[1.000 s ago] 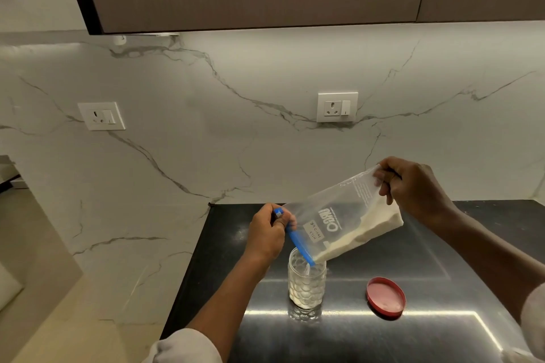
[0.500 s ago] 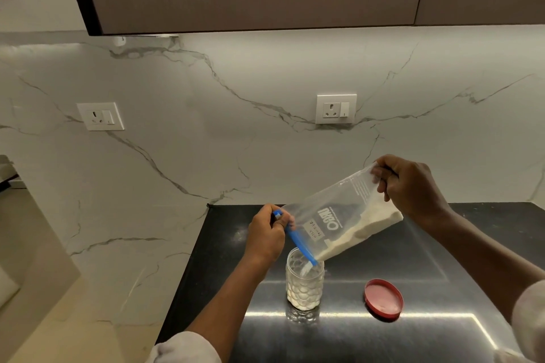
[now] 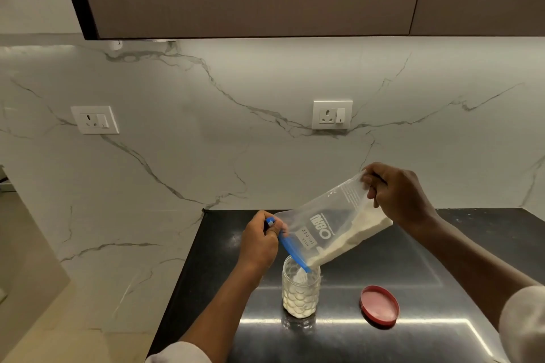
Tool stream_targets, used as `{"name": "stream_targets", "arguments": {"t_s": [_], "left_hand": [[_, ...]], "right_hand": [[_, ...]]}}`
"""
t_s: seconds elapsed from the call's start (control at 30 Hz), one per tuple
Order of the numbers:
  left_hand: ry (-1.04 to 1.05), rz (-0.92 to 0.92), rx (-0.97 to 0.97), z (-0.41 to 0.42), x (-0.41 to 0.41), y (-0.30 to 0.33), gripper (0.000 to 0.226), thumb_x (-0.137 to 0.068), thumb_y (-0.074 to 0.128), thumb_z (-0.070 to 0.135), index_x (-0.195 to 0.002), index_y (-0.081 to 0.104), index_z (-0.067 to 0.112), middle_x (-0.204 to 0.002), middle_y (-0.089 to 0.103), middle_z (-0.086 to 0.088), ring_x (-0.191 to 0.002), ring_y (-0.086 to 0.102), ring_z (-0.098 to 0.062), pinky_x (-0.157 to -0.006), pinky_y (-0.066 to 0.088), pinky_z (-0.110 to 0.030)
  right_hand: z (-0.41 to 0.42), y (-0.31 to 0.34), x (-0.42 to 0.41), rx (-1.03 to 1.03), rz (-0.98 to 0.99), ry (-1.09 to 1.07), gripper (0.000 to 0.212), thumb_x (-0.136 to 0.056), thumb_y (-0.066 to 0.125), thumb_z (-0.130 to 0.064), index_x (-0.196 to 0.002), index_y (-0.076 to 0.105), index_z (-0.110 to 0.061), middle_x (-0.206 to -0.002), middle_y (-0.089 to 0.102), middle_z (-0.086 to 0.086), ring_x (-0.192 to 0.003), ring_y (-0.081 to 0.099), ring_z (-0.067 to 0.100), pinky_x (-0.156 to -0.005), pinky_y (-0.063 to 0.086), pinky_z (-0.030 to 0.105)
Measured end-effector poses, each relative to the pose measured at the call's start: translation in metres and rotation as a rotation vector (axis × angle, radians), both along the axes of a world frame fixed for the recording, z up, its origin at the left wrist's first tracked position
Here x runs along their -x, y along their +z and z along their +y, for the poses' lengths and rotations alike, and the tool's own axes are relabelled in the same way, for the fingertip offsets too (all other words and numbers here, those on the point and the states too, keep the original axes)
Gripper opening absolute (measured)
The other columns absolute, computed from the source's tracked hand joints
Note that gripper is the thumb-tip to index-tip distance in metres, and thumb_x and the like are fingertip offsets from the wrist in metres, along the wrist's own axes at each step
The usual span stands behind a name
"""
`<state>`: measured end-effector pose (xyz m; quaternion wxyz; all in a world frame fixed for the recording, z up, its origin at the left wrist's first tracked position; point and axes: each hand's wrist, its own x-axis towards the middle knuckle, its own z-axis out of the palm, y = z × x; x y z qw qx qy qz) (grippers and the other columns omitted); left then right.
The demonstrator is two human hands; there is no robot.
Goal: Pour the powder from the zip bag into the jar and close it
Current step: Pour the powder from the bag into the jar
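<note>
Both hands grip the tilted zip bag (image 3: 333,233): left hand (image 3: 259,240) pinching its blue mouth over the jar (image 3: 300,292), right hand (image 3: 398,194) clutching the bottom.

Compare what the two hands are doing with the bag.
The left hand pinches the bag's blue zip end low over the jar; the right hand grips the bottom corner, raised higher. The left sits near the mouth, the right behind the powder. Both hold the same tilted bag.

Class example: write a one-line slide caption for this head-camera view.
Left hand and right hand tilt a zip bag, pouring powder into an open jar; red lid lies beside.
</note>
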<state>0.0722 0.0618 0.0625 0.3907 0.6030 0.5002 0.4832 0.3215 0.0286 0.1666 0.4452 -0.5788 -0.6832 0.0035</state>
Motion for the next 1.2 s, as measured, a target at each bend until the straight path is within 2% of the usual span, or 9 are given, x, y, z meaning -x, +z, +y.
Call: {"name": "stream_targets", "arguments": {"t_s": [0.1, 0.3, 0.4, 0.5, 0.6, 0.73, 1.0, 1.2], "left_hand": [[0.004, -0.005, 0.016, 0.000, 0.001, 0.000, 0.014, -0.098, 0.050, 0.015, -0.090, 0.060, 0.009, -0.085, 0.070, -0.005, -0.085, 0.067, -0.016, -0.081, 0.055, -0.029], [0.013, 0.000, 0.026, 0.000, 0.001, 0.001, 0.013, -0.098, 0.050, 0.016, -0.092, 0.060, 0.010, -0.089, 0.069, -0.006, -0.088, 0.067, -0.020, -0.085, 0.058, -0.036], [0.005, 0.002, 0.014, 0.000, -0.001, 0.001, 0.013, -0.097, 0.052, 0.018, -0.093, 0.060, 0.009, -0.090, 0.068, -0.007, -0.088, 0.067, -0.019, -0.083, 0.058, -0.032], [0.011, -0.015, 0.021, 0.000, -0.001, 0.002, 0.013, -0.097, 0.051, 0.016, -0.092, 0.060, 0.008, -0.089, 0.069, -0.007, -0.087, 0.067, -0.018, -0.080, 0.055, -0.027], [0.018, -0.036, 0.022, 0.000, -0.001, 0.004, 0.015, -0.097, 0.051, 0.015, -0.089, 0.062, 0.009, -0.086, 0.070, -0.005, -0.085, 0.066, -0.016, -0.077, 0.053, -0.025], [0.016, -0.057, 0.034, -0.001, -0.002, 0.004, 0.015, -0.097, 0.051, 0.016, -0.092, 0.061, 0.007, -0.083, 0.070, -0.002, -0.082, 0.066, -0.012, -0.076, 0.050, -0.022], [0.011, -0.041, 0.038, -0.001, 0.001, -0.005, 0.014, -0.097, 0.051, 0.016, -0.096, 0.061, 0.006, -0.087, 0.070, -0.004, -0.084, 0.066, -0.011, -0.071, 0.048, -0.017], [0.004, -0.024, 0.034, 0.000, 0.001, -0.009, 0.014, -0.098, 0.050, 0.016, -0.094, 0.060, 0.007, -0.086, 0.070, -0.005, -0.084, 0.067, -0.014, -0.071, 0.049, -0.017]], "right_hand": [[0.001, 0.001, 0.002, 0.020, 0.011, 0.006, 0.023, -0.093, 0.051, 0.000, -0.080, 0.066, -0.011, -0.056, 0.059, 0.004, -0.043, 0.054, 0.016, -0.045, 0.049, 0.017], [0.003, 0.005, 0.003, 0.013, -0.032, 0.014, 0.022, -0.093, 0.051, 0.001, -0.081, 0.066, -0.010, -0.056, 0.058, 0.002, -0.044, 0.054, 0.015, -0.044, 0.049, 0.019], [0.002, 0.007, 0.003, -0.025, -0.044, -0.013, 0.019, -0.092, 0.052, 0.001, -0.084, 0.067, -0.007, -0.057, 0.057, 0.000, -0.046, 0.055, 0.013, -0.046, 0.047, 0.016], [0.003, 0.009, 0.002, 0.027, -0.029, 0.013, 0.018, -0.092, 0.052, 0.001, -0.084, 0.067, -0.006, -0.058, 0.059, 0.005, -0.047, 0.057, 0.018, -0.047, 0.049, 0.017], [0.002, 0.010, 0.000, -0.002, -0.017, 0.000, 0.019, -0.092, 0.053, 0.001, -0.085, 0.067, -0.008, -0.059, 0.061, 0.008, -0.049, 0.060, 0.021, -0.048, 0.054, 0.024], [0.004, 0.009, -0.003, 0.031, -0.037, 0.016, 0.019, -0.091, 0.053, 0.002, -0.085, 0.068, -0.006, -0.060, 0.063, 0.007, -0.049, 0.061, 0.015, -0.052, 0.058, 0.029], [0.008, 0.005, 0.000, 0.023, -0.029, 0.013, 0.019, -0.090, 0.053, 0.005, -0.084, 0.069, -0.004, -0.059, 0.063, 0.012, -0.046, 0.061, 0.020, -0.052, 0.056, 0.027], [0.010, 0.002, 0.000, 0.028, -0.041, 0.017, 0.022, -0.091, 0.053, 0.001, -0.080, 0.067, -0.012, -0.057, 0.062, 0.008, -0.044, 0.059, 0.019, -0.048, 0.053, 0.021]]}}
